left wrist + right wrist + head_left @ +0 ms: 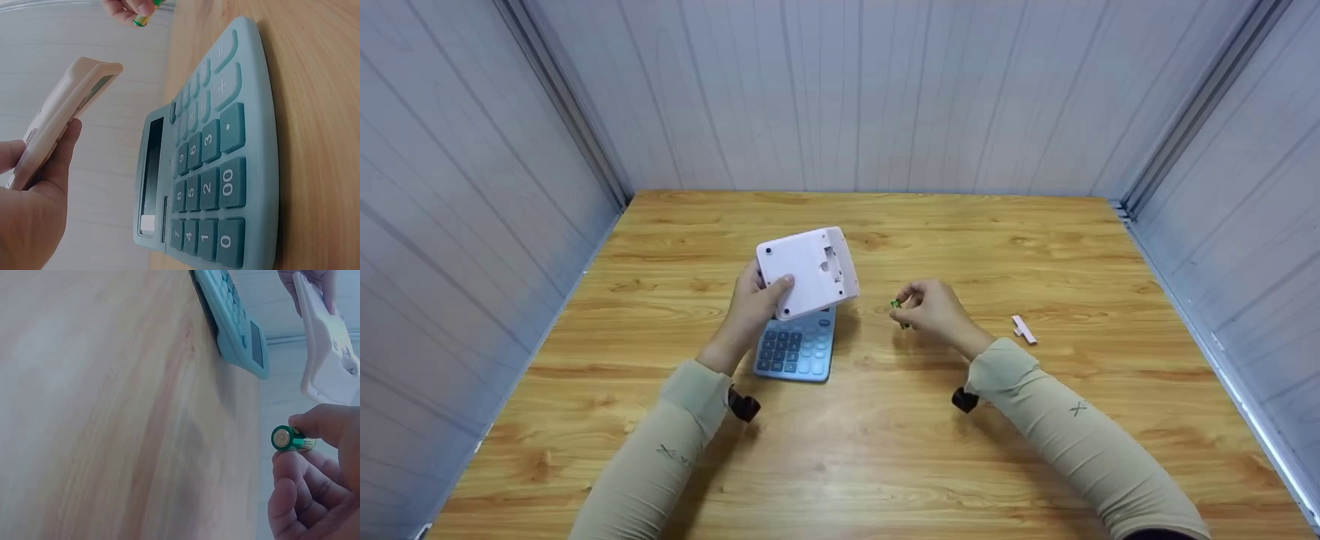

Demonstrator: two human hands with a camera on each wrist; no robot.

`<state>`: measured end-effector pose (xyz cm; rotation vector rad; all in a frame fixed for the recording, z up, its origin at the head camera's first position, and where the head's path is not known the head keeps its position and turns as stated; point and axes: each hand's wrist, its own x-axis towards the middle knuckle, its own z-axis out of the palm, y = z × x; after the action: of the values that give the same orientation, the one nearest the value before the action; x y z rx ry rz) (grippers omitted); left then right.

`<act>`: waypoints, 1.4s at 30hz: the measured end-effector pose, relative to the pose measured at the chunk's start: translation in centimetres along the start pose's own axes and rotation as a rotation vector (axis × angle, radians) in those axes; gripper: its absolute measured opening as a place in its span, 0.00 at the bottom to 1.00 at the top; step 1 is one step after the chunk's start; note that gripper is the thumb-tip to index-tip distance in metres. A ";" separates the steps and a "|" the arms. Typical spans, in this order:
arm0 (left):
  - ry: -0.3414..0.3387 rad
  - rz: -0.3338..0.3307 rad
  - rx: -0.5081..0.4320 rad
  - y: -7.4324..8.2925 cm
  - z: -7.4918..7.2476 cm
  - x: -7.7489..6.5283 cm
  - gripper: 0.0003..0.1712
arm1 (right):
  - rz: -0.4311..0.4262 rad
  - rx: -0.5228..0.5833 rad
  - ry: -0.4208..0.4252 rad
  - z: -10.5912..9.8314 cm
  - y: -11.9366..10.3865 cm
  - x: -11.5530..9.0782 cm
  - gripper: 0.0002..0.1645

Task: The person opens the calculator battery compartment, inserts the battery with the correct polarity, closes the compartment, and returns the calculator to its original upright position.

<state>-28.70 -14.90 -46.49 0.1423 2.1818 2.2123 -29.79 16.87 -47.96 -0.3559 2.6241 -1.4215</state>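
My left hand [752, 296] grips a pale pink calculator [802, 270] by its edge, its back turned up and thumb across it. The battery compartment [832, 262] in that back lies uncovered. Between thumb and fingers, my right hand [936, 311] pinches a small green battery [289, 439], one flat end showing in the right wrist view. The two hands are apart, the battery to the right of the pink calculator. Under the left hand a blue-green calculator [225, 174] lies face up on the table, its top part hidden in the head view.
A small pink battery cover [1024, 330] lies on the wooden table [885, 450] to the right of my right hand. Pale panel walls [855, 97] enclose the table at the back and both sides.
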 end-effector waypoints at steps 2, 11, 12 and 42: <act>-0.006 -0.001 0.002 0.0 0.2 0.0 0.27 | -0.005 0.008 0.010 -0.3 0.0 0.0 0.07; -0.036 0.002 0.010 0.1 0.9 0.2 0.27 | -0.007 0.005 0.052 -1.4 -0.2 -0.4 0.10; -0.038 0.002 0.008 0.1 1.0 0.2 0.27 | -0.012 0.005 0.057 -1.5 -0.2 -0.4 0.10; -0.067 0.044 -0.046 -0.3 5.1 0.7 0.25 | -0.074 0.090 0.160 -3.8 -1.2 -1.6 0.11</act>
<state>-28.97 -9.75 -46.69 0.2615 2.1120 2.2446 -28.97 19.73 -44.88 -0.3458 2.6839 -1.6502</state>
